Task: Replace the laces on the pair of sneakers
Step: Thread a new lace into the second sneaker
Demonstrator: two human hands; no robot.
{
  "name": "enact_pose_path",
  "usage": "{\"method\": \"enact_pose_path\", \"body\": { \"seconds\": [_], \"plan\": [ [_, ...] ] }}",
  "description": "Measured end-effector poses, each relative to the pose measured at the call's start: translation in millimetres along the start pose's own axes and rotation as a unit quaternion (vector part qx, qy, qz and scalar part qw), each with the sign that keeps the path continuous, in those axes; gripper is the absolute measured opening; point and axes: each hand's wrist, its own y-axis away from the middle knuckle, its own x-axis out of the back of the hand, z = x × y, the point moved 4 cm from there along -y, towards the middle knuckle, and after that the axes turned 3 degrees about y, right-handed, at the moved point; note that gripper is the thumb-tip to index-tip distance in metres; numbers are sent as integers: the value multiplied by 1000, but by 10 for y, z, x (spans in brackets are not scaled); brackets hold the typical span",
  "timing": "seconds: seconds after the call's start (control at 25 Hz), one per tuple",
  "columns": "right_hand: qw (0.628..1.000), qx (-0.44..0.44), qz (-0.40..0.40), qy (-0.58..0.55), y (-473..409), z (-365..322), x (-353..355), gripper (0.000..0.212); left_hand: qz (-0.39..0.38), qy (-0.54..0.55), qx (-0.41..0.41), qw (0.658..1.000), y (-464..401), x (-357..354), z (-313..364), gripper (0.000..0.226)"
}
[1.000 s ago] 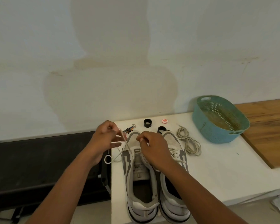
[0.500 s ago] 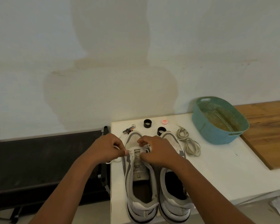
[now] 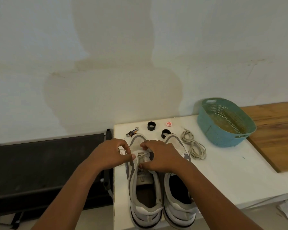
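Observation:
Two white and grey sneakers stand side by side on the white table (image 3: 223, 176), toes away from me. The left sneaker (image 3: 144, 188) has a white lace (image 3: 140, 156) threaded near its toe. My left hand (image 3: 111, 155) pinches one end of that lace at the shoe's left side. My right hand (image 3: 160, 155) grips the lace over the eyelets and hides part of the right sneaker (image 3: 176, 196). A loose beige lace (image 3: 194, 146) lies coiled to the right of the shoes.
A teal perforated basket (image 3: 223, 122) stands at the back right beside a wooden board (image 3: 276, 133). Two black rings (image 3: 151, 126), a red-white cap (image 3: 169, 124) and a small keyring tool (image 3: 131, 132) lie behind the shoes. A dark bench (image 3: 45, 163) sits left.
My left hand has dropped from a raised pull at the left to the shoe's toe. Both hands now sit close together over the left sneaker's eyelets.

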Motion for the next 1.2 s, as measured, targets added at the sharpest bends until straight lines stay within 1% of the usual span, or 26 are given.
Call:
{"method": "enact_pose_path", "body": {
  "seconds": [0.12,0.2,0.32,0.44,0.52,0.6,0.64,0.68,0.72,0.76,0.8,0.84,0.92,0.96,1.08,1.12,1.2],
  "plan": [
    [1000,-1,2,-1,3,1,-7,76,-8,-51,5,999,-27,-56,-20,23],
    [1000,0,3,-1,1,5,-12,76,-12,-36,1,999,-38,-26,-14,18],
    [1000,0,5,-4,-1,7,-8,77,-10,20,5,1000,-27,43,1,15],
    [1000,-2,5,-2,-5,14,-8,77,-30,14,10,999,-21,29,-9,12],
    [1000,-2,1,1,-8,13,-16,75,-66,19,28,997,-8,-8,-53,22],
    [1000,-1,1,-2,-9,14,-18,74,-87,-2,63,994,3,-35,-111,47],
    [1000,0,5,-4,-11,12,-14,72,-79,-31,90,992,5,-37,-140,58],
    [1000,0,9,-5,-13,10,-6,71,-56,-78,114,989,-4,-31,-167,62],
    [1000,0,13,-7,-11,9,-6,69,-25,-132,128,983,-15,-31,-187,59],
    [1000,-1,15,-9,-11,2,-16,66,9,-174,131,976,-19,-44,-196,49],
    [1000,0,18,-10,-17,-7,-24,64,38,-192,126,972,-8,-60,-186,38],
    [1000,2,20,-11,-20,-13,-30,61,61,-190,113,973,-3,-86,-159,32],
    [1000,5,27,-6,-25,-26,-29,54,80,-160,76,981,-19,-163,-111,37],
    [999,4,34,0,-33,-33,-26,50,84,-149,61,983,-27,-184,-83,35],
    [998,0,57,-2,-65,-47,-43,40,105,-148,45,983,-33,-164,-3,18],
    [997,2,67,-23,-70,-59,-55,38,106,-144,45,983,-29,-157,25,15],
    [988,14,78,-131,-78,-106,-78,41,88,-92,52,990,-45,-144,86,18]
  ]
}}
